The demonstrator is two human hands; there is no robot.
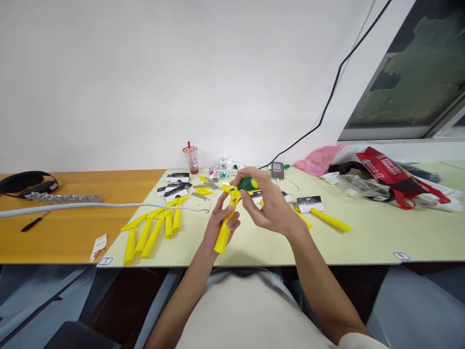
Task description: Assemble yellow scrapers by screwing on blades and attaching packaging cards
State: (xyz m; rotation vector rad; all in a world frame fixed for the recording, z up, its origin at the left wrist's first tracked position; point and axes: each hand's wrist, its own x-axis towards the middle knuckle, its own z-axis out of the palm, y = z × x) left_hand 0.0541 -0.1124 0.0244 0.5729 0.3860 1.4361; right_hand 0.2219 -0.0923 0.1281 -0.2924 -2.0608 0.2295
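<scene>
My left hand [219, 224] is closed around a yellow plastic scraper handle [224, 233], its wide head pointing up and away from me. In my right hand [267, 203] is a screwdriver with a green and yellow grip [248, 183], held sideways against the scraper's head. The fingers hide the screwdriver's tip. Several more yellow scraper handles [152, 236] lie fanned out to the left. Flat yellow pieces [204, 191] and thin metal blades [199, 196] are scattered beyond my left hand. At the right, another yellow handle [331, 221] lies beside a black-and-white card [310, 204].
A lidded cup with a straw [192, 161] stands near the wall. A grey cable [109, 206] crosses the left side. Headphones [31, 184] lie on the orange table [72, 228]. Packed cards [177, 189], a small device [277, 170], a pink bag [319, 161] and a red bag [388, 169] are on the pale table.
</scene>
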